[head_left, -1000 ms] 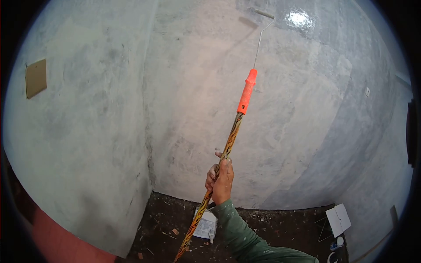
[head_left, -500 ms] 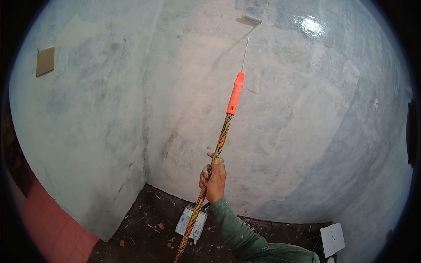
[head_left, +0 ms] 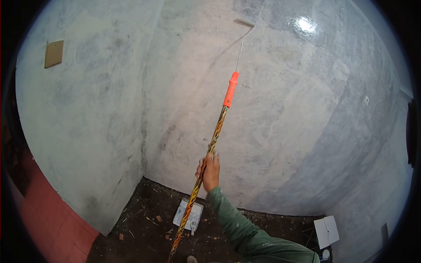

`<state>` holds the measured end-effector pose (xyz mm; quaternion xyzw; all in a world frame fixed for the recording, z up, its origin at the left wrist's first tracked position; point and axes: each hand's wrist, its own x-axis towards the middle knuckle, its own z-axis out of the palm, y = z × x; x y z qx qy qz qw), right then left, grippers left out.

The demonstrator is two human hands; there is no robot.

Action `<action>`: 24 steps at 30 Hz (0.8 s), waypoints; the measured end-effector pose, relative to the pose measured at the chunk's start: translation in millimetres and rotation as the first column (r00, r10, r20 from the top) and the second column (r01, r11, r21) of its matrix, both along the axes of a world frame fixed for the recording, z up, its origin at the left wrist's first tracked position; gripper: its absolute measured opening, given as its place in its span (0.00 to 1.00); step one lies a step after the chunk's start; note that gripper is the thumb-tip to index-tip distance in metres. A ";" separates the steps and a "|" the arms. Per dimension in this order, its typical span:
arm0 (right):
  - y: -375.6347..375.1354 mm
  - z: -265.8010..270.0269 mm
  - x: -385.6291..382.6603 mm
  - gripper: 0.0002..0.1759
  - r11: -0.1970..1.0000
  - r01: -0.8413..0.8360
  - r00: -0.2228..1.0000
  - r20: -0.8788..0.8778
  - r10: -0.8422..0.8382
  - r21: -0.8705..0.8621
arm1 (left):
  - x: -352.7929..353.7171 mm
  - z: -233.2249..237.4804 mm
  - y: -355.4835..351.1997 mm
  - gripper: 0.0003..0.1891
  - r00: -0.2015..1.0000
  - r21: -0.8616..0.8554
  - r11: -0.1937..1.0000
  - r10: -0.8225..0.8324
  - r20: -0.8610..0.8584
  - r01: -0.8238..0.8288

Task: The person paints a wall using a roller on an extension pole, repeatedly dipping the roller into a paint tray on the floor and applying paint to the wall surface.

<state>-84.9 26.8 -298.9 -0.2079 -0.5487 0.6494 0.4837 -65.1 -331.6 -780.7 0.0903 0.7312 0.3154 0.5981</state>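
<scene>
My right hand (head_left: 211, 172), in a green sleeve, is wrapped around a long pole (head_left: 218, 127) with a yellow, orange and black pattern. An orange handle (head_left: 230, 90) joins the pole's upper end to the thin bent metal frame of a paint roller (head_left: 244, 22). The pale roller is up against the patchy white-grey wall (head_left: 263, 114), casting a shadow to its lower left. Running down past my hand, the pole leaves view at the bottom. My left hand is out of view.
A whitish paint tray (head_left: 193, 217) lies on the dark, debris-strewn floor (head_left: 144, 223). At lower right stand a white board (head_left: 326, 231) and a small white container (head_left: 325, 254). A brown square plate (head_left: 54, 54) is on the left wall, with red tiles (head_left: 52, 223) below.
The roller has moved slightly down the wall. My view has shifted a little, and the right hand keeps its hold on the pole.
</scene>
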 end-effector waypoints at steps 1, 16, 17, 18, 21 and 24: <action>-13.5 -11.5 4.6 0.31 0.999 -0.027 1.000 -0.004 0.027 0.044 | -7.5 -5.9 -0.9 0.10 1.000 0.049 0.999 -0.009 0.012 0.009; -74.5 55.6 8.3 0.31 0.975 0.095 0.993 -0.089 -0.079 0.198 | 9.1 263.5 13.7 0.31 0.831 0.356 0.929 0.115 -0.545 0.104; -79.5 45.2 10.2 0.31 0.976 0.094 0.995 -0.057 -0.084 0.196 | 3.5 225.3 11.4 0.31 0.831 0.356 0.928 0.114 -0.544 0.106; -84.8 34.4 12.0 0.31 0.976 0.094 0.996 -0.027 -0.090 0.195 | 1.9 188.5 4.9 0.30 0.946 0.471 0.878 0.079 -0.315 0.083; -105.2 -4.5 19.2 0.32 0.985 0.096 0.992 0.064 -0.106 0.146 | -24.4 8.2 -13.3 0.27 0.899 0.695 0.705 -0.202 0.388 -0.142; -119.3 -36.5 23.5 0.33 0.991 0.082 0.994 0.068 -0.089 0.110 | -28.0 -33.3 -24.0 0.25 0.829 0.723 0.668 -0.298 0.474 -0.174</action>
